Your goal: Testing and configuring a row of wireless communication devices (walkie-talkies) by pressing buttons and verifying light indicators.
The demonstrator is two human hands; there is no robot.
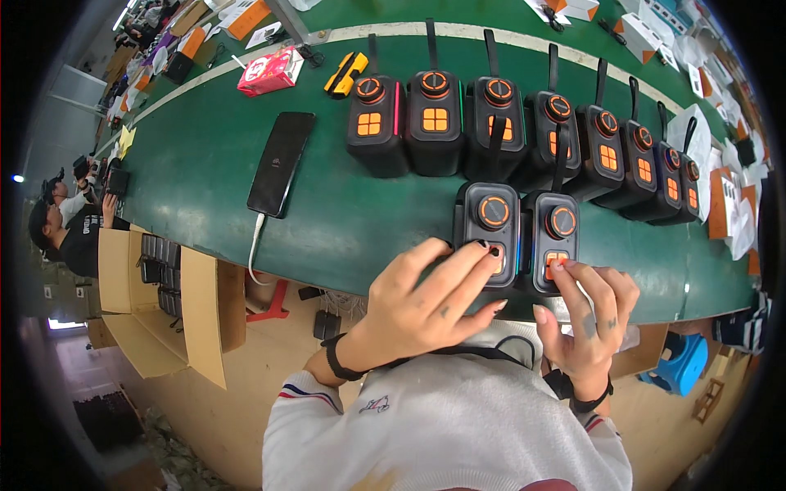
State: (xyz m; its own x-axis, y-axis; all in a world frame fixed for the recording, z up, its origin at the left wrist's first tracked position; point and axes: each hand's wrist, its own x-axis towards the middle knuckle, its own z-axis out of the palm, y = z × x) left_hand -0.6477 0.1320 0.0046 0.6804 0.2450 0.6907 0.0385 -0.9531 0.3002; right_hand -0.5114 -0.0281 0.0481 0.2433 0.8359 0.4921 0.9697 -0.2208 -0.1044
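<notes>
Two black box-shaped portable speakers stand side by side at the near edge of the table, each with an orange-ringed dial and orange buttons. My left hand (430, 299) has its fingertips on the buttons of the left speaker (494, 211). Those fingers are stretched out, with nothing held in them. On the right speaker (562, 221), the index fingertip of my right hand (594, 319) touches the buttons, its thumb and other fingers apart. Behind them a curved row of similar speakers (435, 119) stands upright with black straps; coloured light strips glow on some.
A black phone (282, 164) with a white cable (256, 245) lies on the green table (188, 196). Beyond are a red-and-white box (270, 72) and a yellow-and-black tool (346, 75). An open carton (205, 311) stands lower left; a blue stool (684, 364) lower right. People sit far left.
</notes>
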